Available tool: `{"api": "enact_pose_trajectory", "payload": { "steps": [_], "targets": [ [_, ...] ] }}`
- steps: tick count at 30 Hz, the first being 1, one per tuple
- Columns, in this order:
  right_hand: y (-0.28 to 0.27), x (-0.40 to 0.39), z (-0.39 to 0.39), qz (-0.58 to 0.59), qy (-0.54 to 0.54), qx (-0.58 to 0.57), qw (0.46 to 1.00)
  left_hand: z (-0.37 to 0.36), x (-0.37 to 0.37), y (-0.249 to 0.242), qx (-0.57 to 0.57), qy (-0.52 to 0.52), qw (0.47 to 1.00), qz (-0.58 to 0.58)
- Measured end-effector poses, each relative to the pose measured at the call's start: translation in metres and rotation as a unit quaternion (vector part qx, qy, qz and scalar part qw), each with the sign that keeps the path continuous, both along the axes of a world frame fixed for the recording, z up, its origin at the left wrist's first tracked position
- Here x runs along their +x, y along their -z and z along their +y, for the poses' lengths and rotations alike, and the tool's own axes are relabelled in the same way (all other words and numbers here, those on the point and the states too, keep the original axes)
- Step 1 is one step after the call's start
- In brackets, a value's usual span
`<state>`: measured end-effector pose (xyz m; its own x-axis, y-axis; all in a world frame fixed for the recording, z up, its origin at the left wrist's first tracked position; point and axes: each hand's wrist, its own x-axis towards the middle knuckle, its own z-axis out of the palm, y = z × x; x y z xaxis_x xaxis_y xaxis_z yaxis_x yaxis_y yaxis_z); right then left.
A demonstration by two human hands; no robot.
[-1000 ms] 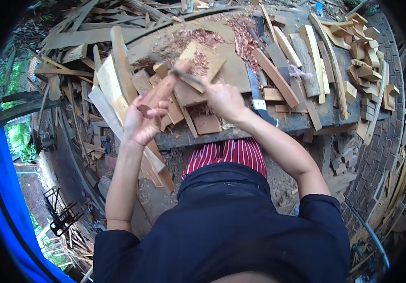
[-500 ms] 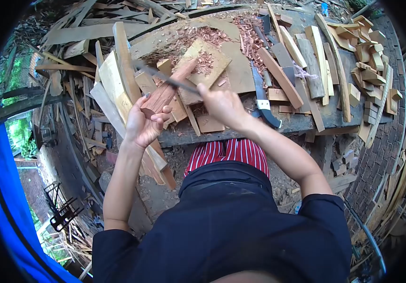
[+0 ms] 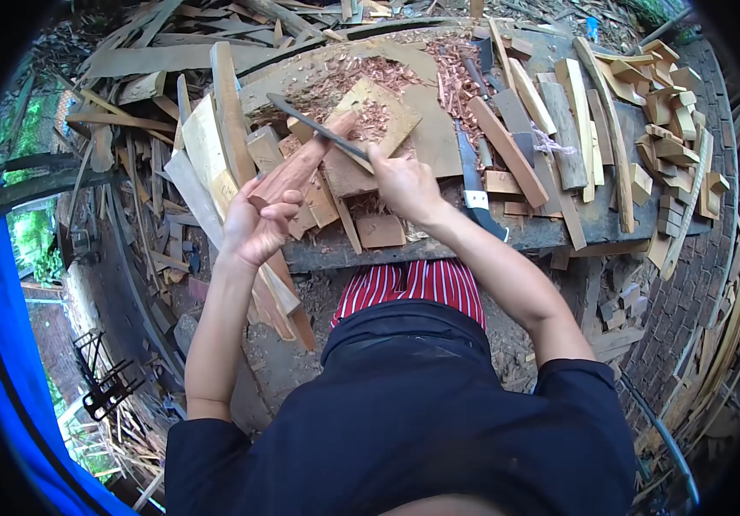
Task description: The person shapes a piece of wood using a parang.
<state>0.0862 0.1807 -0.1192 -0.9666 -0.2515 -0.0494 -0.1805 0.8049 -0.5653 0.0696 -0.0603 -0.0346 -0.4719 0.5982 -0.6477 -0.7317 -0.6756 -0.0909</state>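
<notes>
Shaping step in hand: left hand closed around the near end of the reddish wood piece, its far end propped on the workbench; right hand clenched on the rasp laid across it; next stroke likely needs steady bracing.

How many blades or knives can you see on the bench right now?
2. One long dark blade in the right hand, laid across the reddish wood piece held by the left hand. Another knife lies right of that hand. Scraps may hide others.
</notes>
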Motion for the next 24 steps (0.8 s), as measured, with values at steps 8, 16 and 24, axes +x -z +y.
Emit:
{"api": "enact_pose_trajectory", "payload": {
  "steps": [8, 16, 24],
  "targets": [
    [0.005, 0.005, 0.013, -0.023, -0.007, 0.041, 0.999, 0.011, 0.006, -0.001, -0.037, 0.008, 0.999, 0.012],
    [-0.025, 0.017, 0.0, -0.055, -0.058, 0.003, 0.997, 0.008, -0.001, -0.004, -0.043, 0.014, 0.999, 0.011],
    [0.018, -0.027, 0.001, -0.002, 0.004, 0.013, 1.0, 0.003, 0.012, 0.002, 0.073, -0.061, 0.995, -0.003]
  ]
}}
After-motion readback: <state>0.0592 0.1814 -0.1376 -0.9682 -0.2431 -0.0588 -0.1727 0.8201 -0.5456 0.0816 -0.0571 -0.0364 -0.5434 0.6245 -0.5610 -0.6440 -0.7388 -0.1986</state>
